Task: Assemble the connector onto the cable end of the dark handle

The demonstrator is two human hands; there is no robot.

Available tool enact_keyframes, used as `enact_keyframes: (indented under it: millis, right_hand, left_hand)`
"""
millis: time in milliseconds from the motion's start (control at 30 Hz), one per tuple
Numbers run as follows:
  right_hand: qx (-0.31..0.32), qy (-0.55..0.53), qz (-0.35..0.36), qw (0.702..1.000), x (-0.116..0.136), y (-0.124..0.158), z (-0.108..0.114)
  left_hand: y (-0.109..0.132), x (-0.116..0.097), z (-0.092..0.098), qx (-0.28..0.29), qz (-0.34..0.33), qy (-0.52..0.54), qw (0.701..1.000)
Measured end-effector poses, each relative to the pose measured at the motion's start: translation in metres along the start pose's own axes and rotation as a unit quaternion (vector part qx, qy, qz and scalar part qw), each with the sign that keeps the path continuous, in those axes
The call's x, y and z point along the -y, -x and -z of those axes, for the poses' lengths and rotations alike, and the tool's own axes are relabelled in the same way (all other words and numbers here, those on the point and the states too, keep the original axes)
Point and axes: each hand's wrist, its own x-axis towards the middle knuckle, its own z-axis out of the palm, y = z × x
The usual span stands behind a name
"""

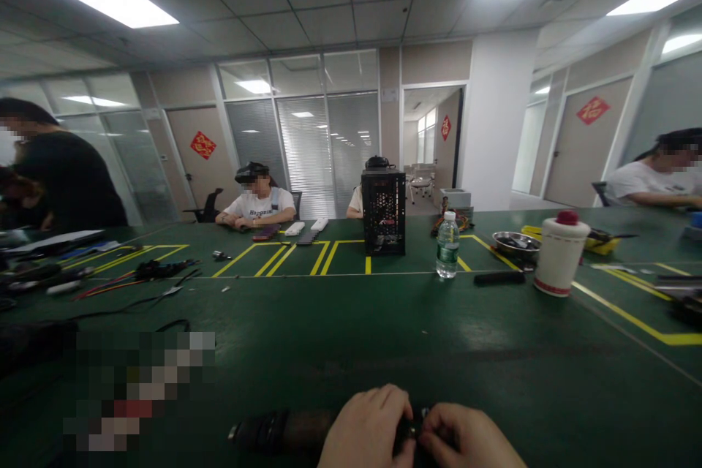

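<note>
A green desk [340, 314] marked with yellow tape fills the lower half of the view. A person [71, 168] in black stands at its left end; two others in white tops sit at it, one across on the left [266, 201], one at far right [658, 179]. A further person is mostly hidden behind the black computer case [384, 212], which stands upright near the desk's far side.

To the right of the case stand a white cup [559, 259] with a red top and, nearer the case, a clear bottle [448, 245] with a white cap. A metal bowl [515, 254] sits just behind the cup, and a black bar [499, 278] lies between cup and bottle.

At the near edge, a dark tool [279, 430] lies sideways, its right end hidden by the left hand [368, 428]. The right hand [466, 435] meets it fingertip to fingertip. The left grip is curled around a small dark part [412, 430], between the hands; the right grip is pinched at that part's right side, its exact hold hidden.
</note>
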Motion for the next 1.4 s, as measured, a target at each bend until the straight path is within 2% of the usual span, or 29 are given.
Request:
enact_keyframes:
  millis: [267, 433, 700, 867, 1100, 1267, 1400]
  right_hand:
    - [0.003, 0.000, -0.003, 1.000, 0.008, 0.003, 0.004]
    - [0.001, 0.008, -0.001, 1.000, 0.008, 0.002, 0.005]
    - [-0.002, -0.004, 0.002, 1.000, 0.008, 0.004, 0.003]
    - [0.000, -0.003, 0.004, 1.000, 0.007, 0.004, 0.003]
    - [-0.009, 0.013, 0.014, 1.000, 0.006, 0.004, 0.003]
    - [-0.003, 0.015, 0.001, 1.000, 0.010, 0.004, 0.004]
    - [0.002, 0.009, 0.000, 1.000, 0.014, 0.004, 0.007]
  left_hand:
    - [0.001, -0.002, 0.003, 0.013, -0.030, 0.000, 0.999]
    - [0.002, -0.002, 0.002, -0.002, -0.006, 0.009, 1.000]
    - [0.003, -0.004, 0.005, 0.000, -0.022, 0.008, 1.000]
    - [0.004, -0.003, 0.002, -0.020, -0.001, 0.015, 1.000]
    - [0.003, -0.003, 0.004, -0.004, -0.032, 0.004, 0.999]
    - [0.004, -0.004, 0.005, -0.004, -0.005, 0.009, 1.000]
    - [0.002, -0.002, 0.004, 0.006, -0.024, 0.002, 1.000]
